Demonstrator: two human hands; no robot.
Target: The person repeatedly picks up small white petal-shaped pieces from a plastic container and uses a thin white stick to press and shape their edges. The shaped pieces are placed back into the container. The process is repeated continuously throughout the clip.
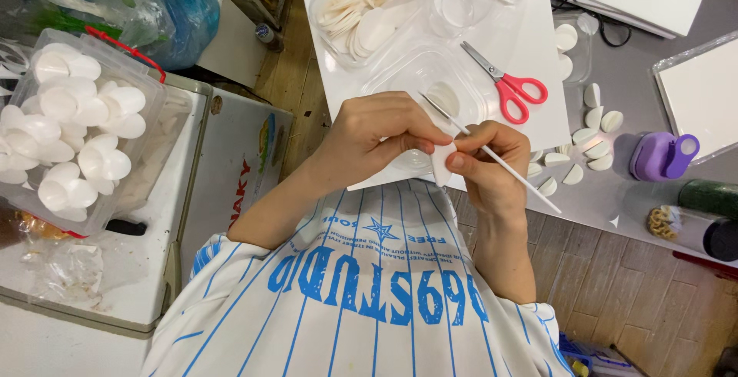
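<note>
Head view: white petal [443, 163] pinched between both hands; left hand [377, 135] grips petal, right hand [492, 163] grips thin stick [492, 154].

A white petal piece [443, 163] shows only in part, its upper half covered by the fingers of the left hand [377, 135] and right hand [492, 163]. The thin white stick [492, 156] passes behind the right grip. A dark cylinder [711, 196] and a flat tray [703, 93] run off the right edge.
</note>
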